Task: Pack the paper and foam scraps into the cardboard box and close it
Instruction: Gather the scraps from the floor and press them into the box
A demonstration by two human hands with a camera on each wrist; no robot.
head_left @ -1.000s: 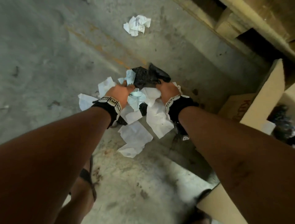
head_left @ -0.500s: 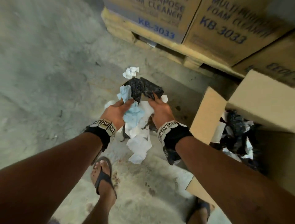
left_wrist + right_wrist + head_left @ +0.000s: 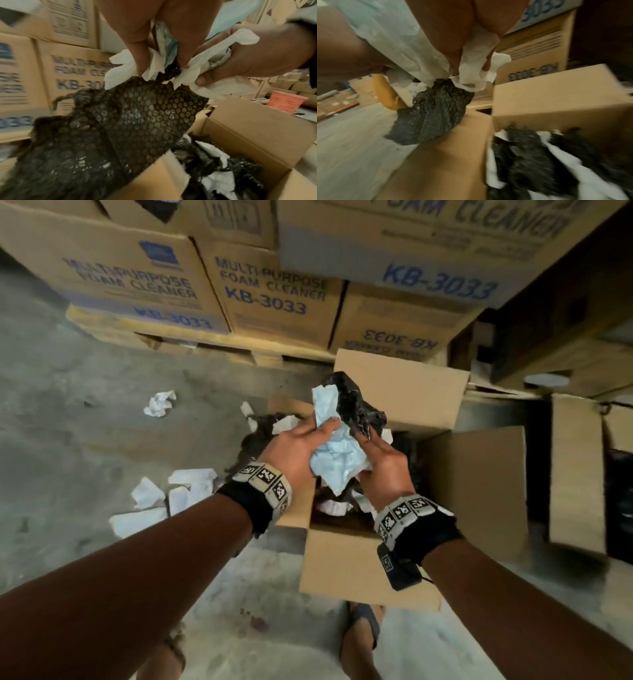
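Against stacked brown cartons printed "FOAM CLEANER KB-3033", on a grey concrete floor, the open brown cardboard box stands with flaps up and partly filled with scraps. Over its mouth, the left hand and right hand clamp one bundle of crumpled pale-blue and white paper and black bubble-textured wrap, fingers curled round it. Judged step: loading; next, release it inside, then collect the white paper scraps beside the box.
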